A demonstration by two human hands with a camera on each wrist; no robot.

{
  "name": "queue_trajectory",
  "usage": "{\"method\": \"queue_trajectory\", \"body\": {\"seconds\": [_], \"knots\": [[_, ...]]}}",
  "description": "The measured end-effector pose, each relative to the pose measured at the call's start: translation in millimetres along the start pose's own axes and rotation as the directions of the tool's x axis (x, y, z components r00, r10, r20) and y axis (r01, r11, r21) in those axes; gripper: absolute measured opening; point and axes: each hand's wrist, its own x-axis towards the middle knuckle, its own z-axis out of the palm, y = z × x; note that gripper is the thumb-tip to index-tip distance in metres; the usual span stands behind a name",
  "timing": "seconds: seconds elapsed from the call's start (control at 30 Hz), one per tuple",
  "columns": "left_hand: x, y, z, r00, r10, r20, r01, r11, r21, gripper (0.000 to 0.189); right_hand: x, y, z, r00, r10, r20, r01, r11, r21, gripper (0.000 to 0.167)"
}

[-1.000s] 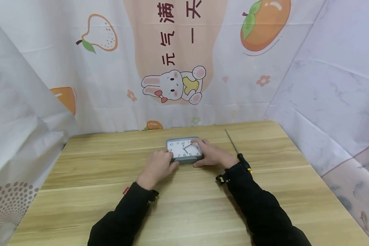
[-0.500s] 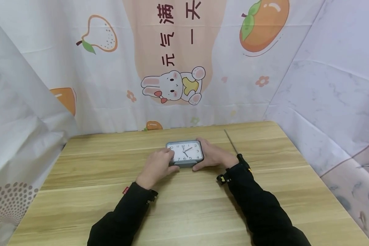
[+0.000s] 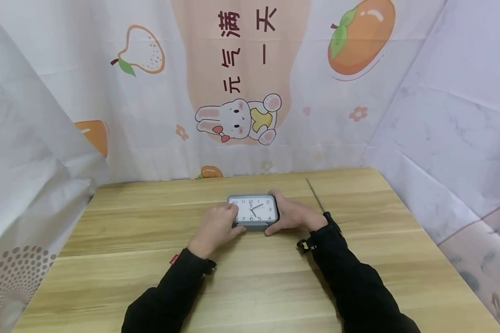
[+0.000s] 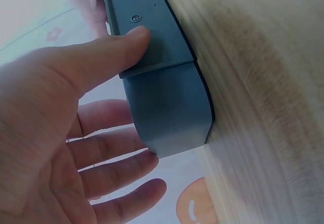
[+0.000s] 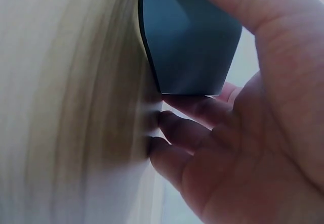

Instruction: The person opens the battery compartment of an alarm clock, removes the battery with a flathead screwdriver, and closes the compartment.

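A grey rectangular clock [image 3: 256, 210] with a white numbered dial lies face up near the back middle of the table. My left hand [image 3: 211, 226] holds its left end, fingertips at the dial's left side. In the left wrist view, the thumb presses on the front side of the grey casing [image 4: 164, 102], near a small screw, and the other fingers reach along the far side. From the right, my right hand [image 3: 293, 215] grips the other end, thumb at the near corner and fingers around the far one. Part of the casing [image 5: 190, 42] shows between that thumb and the fingers in the right wrist view.
A screwdriver [image 3: 315, 195] lies right of the clock, its dark handle partly covered by the right sleeve [image 3: 350, 263]. The wooden table [image 3: 254, 286] ends at a printed curtain [image 3: 316, 92] behind, with white cloth [image 3: 21, 138] hanging on the left.
The clock has shifted slightly toward me. My right fingers have moved off the dial to the far right corner. My left hand keeps its hold on the left end.
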Motion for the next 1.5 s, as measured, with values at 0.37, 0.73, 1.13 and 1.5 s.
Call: {"method": "queue_trajectory", "body": {"seconds": [0.37,0.73,1.13,1.5], "knots": [[8.1,1.6,-0.2,0.999,0.033,-0.018,-0.033,0.999,-0.009,0.040,-1.5,3.1,-5.0,0.999,-0.015,-0.031,0.016,1.000,0.024,0.122],[2.1,-3.0,-0.5,0.999,0.009,-0.048,-0.009,1.000,-0.002,0.041,10.0,0.2,-4.3,0.997,-0.072,-0.003,0.072,0.997,-0.017,0.124],[-5.2,2.6,4.5,0.999,0.040,-0.026,-0.041,0.998,-0.054,0.043,-1.1,7.8,3.6,0.995,-0.093,-0.040,0.091,0.994,-0.057,0.121],[-5.0,2.2,-3.1,1.000,0.028,0.006,-0.028,0.995,-0.092,0.044,-5.3,7.4,-10.3,0.989,-0.137,-0.059,0.141,0.987,0.079,0.121]]}}
